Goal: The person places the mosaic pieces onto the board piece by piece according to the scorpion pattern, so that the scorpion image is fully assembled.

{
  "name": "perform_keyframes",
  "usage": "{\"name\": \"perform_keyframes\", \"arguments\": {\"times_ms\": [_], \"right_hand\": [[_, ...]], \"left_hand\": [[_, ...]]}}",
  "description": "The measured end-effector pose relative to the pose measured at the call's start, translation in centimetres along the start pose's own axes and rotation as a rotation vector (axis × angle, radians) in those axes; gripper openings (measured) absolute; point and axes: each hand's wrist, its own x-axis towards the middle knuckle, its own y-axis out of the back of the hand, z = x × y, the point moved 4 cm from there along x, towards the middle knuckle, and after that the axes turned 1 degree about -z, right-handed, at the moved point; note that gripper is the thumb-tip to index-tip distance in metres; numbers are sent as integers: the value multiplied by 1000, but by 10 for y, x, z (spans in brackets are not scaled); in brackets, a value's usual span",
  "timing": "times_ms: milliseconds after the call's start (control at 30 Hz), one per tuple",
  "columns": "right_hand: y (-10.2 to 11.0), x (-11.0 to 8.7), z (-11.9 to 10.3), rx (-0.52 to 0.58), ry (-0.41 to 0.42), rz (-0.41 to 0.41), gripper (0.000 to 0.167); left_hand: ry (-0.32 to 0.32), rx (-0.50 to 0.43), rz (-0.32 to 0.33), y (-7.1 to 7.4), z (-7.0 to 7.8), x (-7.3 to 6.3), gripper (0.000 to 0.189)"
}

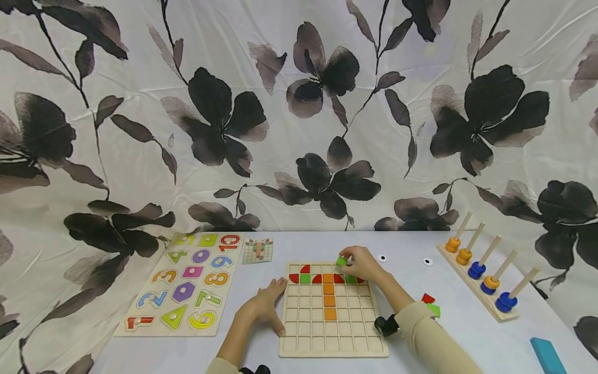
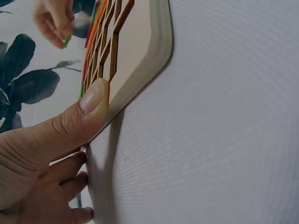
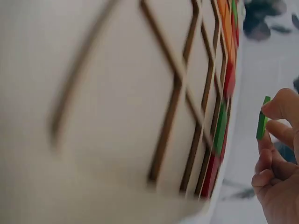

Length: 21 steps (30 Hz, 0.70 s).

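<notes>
A wooden grid board [image 1: 308, 347] lies flat on the table, with red curved pieces, green squares [image 1: 305, 279] and a column of orange squares [image 1: 329, 301] in its cells. My right hand [image 1: 362, 263] pinches a green tile [image 1: 342, 261] between thumb and fingers, just above the board's far edge. The tile [image 3: 263, 117] shows edge-on in the right wrist view. Along the board's left edge, my left hand [image 1: 266, 306] rests with spread fingers. Its thumb [image 2: 96, 98] touches the board's rim near a corner in the left wrist view.
A number puzzle [image 1: 212, 291] lies at left, beside a small pattern card [image 1: 257, 251]. Loose red [image 1: 427, 298] and green pieces [image 1: 434, 310] lie near the right forearm. A peg stacker [image 1: 481, 283] and a blue block [image 1: 547, 355] are at right. Patterned cloth hangs behind.
</notes>
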Motion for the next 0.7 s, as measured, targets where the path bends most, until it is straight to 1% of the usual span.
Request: {"name": "perform_keyframes", "arguments": {"times_ms": [67, 133, 233, 367, 533, 600, 700], "right_hand": [[-10, -1, -14, 10, 64, -45, 30], [-20, -3, -26, 21, 106, -96, 30], [-32, -4, -39, 12, 137, -155, 29], [-41, -3, -49, 11, 169, -205, 27], [-49, 0, -56, -44, 207, -253, 25], [-50, 1, -58, -77, 217, -252, 25], [-51, 2, -59, -87, 212, -249, 25]], "left_hand": [[-5, 2, -1, -1, 0, 1, 115], [-14, 4, -1, -1, 1, 1, 114], [-16, 1, -1, -1, 0, 1, 114], [5, 4, -2, 0, -1, 0, 115], [8, 2, -3, 1, -1, 0, 115], [-2, -2, -4, 0, -1, 0, 115], [-12, -6, -5, 0, 0, -1, 114]]}}
